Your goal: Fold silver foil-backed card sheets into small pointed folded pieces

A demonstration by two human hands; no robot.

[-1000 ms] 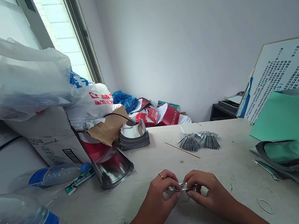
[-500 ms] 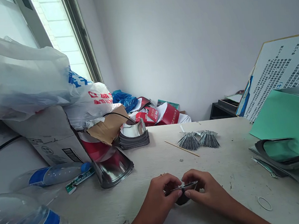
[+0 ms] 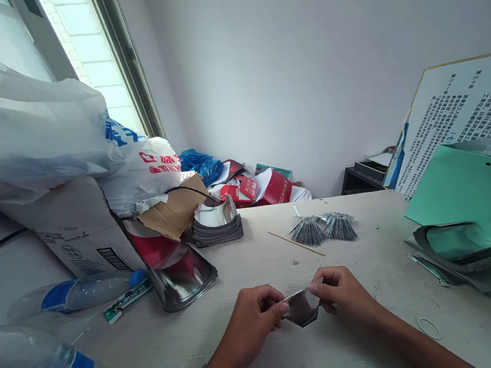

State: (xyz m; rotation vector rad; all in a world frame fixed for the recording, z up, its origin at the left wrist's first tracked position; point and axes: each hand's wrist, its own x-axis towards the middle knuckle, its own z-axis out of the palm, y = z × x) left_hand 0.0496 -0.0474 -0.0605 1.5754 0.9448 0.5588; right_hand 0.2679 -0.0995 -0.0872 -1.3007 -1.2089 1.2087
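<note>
My left hand [image 3: 256, 316] and my right hand [image 3: 341, 292] hold a small silvery foil piece [image 3: 301, 308] between them, just above the white table [image 3: 359, 265]. Each hand pinches one end of it with thumb and fingers. The piece is unfolded into a dark, shiny, pointed shape hanging between my fingertips. Two pleated silver foil fans [image 3: 323, 228] lie farther back on the table, beside a thin wooden stick [image 3: 296, 243].
Left: plastic bottles [image 3: 76, 289], a cardboard box [image 3: 79, 231] under plastic bags [image 3: 47, 134], curved shiny sheets [image 3: 185, 275] and a stack of them [image 3: 217, 225]. Right: a green folder [image 3: 470, 195], more foil sheets [image 3: 462, 246], a rubber band [image 3: 429, 328], a printed board [image 3: 461, 114].
The foil piece, pressed flat between my fingertips a second ago, has been spread open, and my hands have moved slightly apart and up.
</note>
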